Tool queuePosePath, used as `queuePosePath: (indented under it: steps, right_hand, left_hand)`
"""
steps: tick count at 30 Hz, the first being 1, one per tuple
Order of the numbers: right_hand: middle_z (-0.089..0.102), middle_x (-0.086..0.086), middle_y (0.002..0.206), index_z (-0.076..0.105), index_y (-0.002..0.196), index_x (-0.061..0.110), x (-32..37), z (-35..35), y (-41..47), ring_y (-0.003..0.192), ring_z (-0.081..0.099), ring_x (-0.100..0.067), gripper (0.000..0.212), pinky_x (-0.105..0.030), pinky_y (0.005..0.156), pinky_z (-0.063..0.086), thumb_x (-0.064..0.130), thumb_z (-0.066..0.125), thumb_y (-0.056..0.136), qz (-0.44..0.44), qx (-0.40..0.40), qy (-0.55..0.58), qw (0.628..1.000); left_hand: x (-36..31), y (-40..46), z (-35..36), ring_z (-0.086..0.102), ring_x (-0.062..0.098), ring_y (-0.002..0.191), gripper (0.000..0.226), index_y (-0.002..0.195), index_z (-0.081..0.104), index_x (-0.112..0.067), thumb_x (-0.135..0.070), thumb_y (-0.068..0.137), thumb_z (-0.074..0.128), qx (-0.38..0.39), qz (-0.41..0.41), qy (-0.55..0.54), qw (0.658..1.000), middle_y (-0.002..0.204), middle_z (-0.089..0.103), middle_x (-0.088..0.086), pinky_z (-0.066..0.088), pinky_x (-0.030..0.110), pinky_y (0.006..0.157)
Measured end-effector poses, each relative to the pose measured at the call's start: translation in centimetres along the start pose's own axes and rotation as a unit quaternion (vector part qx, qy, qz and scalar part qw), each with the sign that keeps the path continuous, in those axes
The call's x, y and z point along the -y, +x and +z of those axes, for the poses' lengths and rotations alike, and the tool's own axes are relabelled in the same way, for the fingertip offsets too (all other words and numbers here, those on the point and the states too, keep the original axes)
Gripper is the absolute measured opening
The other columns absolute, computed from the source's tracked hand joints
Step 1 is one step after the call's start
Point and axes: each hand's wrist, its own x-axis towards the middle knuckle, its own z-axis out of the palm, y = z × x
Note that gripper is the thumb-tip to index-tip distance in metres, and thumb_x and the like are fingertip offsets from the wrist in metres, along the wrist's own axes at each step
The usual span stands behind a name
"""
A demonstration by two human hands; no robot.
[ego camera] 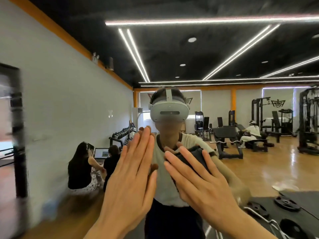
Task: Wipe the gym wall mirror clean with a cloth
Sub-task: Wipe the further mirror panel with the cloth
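Left hand [131, 169]: flat, fingers straight toward 12 o'clock, palm on mirror [69, 100], holding nothing. Right hand [198, 178]: fingers spread flat, pressing dark cloth [193, 157] against the glass at its fingertips, 11 o'clock. Cloth lies under the right hand; judged the wiping hand.

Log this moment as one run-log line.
task: wipe mirror | left hand: flat on glass, empty | right hand: pressing dark cloth to glass | stage: wiping
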Motion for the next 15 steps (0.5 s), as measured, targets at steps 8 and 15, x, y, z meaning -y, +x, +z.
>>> queuePosePath:
  steps: [8,15]
  right_hand:
    - [0.043,-0.017,0.154,0.041,0.147,0.005,-4.2,-1.0,10.6,0.144,0.032,-0.032,0.048,-0.047,0.122,0.005,0.02,0.041,0.102,0.108,-0.082,0.059,0.989]
    - [0.047,-0.02,0.15,0.048,0.144,0.0,-4.6,-1.8,11.0,0.144,0.034,-0.034,0.046,-0.042,0.124,0.0,0.013,0.041,0.101,0.121,-0.08,0.117,0.982]
  left_hand:
    - [3.4,2.0,-2.7,-0.003,0.013,0.156,0.064,0.162,0.006,-0.014,-0.022,0.104,0.032,-0.029,-0.046,-0.022,0.998,0.17,0.003,0.003,-0.005,0.029,0.125]
    - [5.7,1.2,-4.3,-0.004,0.01,0.156,0.062,0.162,0.01,-0.012,-0.027,0.106,0.029,-0.009,-0.075,-0.007,0.997,0.17,0.002,0.0,-0.006,0.026,0.125]
